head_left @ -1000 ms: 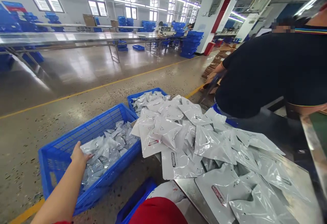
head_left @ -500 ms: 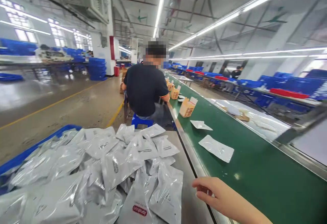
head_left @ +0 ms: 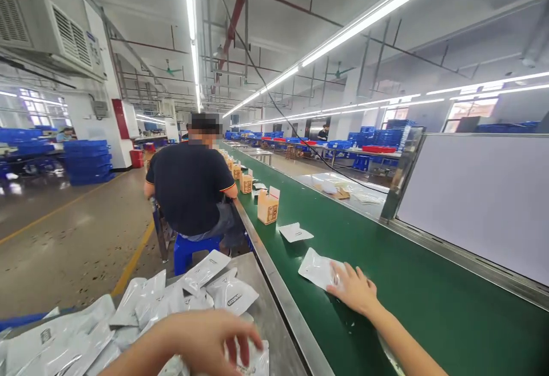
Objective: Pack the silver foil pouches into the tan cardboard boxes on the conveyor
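Lower centre of the frame: we are pressing our right hand (head_left: 354, 289), fingers spread flat, on a white pouch (head_left: 319, 270) lying on the green conveyor belt (head_left: 429, 302). Bottom left: our left hand (head_left: 206, 339) is curling its fingers onto a pouch in the pouch pile (head_left: 128, 313) on the steel desk (head_left: 268, 319); a seated person (head_left: 191, 190) is working at centre left.

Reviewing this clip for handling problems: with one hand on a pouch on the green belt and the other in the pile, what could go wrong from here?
1. The right hand lies flat on the pouch on the belt; if the green belt is moving, the pouch may drag or skew.
2. The left hand fingers a pouch in the loose pile while the view points ahead; neighbouring pouches could slip off the steel table.
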Action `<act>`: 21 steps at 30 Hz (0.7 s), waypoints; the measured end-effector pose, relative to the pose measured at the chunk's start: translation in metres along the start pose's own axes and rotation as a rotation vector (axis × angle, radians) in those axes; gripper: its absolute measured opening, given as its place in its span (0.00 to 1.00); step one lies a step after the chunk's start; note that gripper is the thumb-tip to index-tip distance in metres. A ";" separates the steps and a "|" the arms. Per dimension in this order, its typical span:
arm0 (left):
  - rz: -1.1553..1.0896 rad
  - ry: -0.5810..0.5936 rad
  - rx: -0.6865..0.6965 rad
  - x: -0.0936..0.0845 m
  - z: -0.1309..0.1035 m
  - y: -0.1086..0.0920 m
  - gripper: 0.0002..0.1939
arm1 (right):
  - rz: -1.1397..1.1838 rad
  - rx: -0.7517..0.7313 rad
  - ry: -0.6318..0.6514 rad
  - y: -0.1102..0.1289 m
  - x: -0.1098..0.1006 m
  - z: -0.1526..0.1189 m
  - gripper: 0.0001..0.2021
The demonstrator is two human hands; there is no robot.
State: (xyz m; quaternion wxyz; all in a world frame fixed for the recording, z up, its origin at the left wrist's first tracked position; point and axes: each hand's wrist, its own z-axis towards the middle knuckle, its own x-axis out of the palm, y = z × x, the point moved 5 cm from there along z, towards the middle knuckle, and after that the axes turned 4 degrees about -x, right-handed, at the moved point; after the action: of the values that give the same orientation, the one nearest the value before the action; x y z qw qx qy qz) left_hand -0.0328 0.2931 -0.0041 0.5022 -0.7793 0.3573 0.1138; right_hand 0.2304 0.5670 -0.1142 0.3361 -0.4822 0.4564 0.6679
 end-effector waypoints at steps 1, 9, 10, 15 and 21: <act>-0.123 -0.067 -0.018 -0.016 0.028 -0.004 0.23 | 0.004 -0.011 -0.004 -0.001 0.005 -0.003 0.27; -0.312 -0.964 -0.178 -0.148 0.220 0.022 0.41 | 0.131 -0.150 -0.102 0.003 -0.010 -0.048 0.08; -0.313 -1.018 -0.170 -0.161 0.236 0.021 0.47 | 0.144 -0.140 -0.104 0.004 -0.014 -0.051 0.06; -0.331 -1.082 -0.103 -0.196 0.300 0.002 0.58 | 0.247 -0.045 0.028 0.015 -0.022 -0.046 0.31; -0.407 -1.034 -0.093 -0.197 0.325 -0.013 0.42 | 0.335 0.051 0.020 0.023 -0.012 -0.043 0.32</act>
State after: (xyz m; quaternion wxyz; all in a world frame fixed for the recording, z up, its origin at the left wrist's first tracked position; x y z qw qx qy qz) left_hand -0.1064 0.6646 -0.0420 0.5889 -0.6966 -0.0988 0.3977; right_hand 0.2285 0.5187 -0.1010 0.2275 -0.3972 0.5507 0.6980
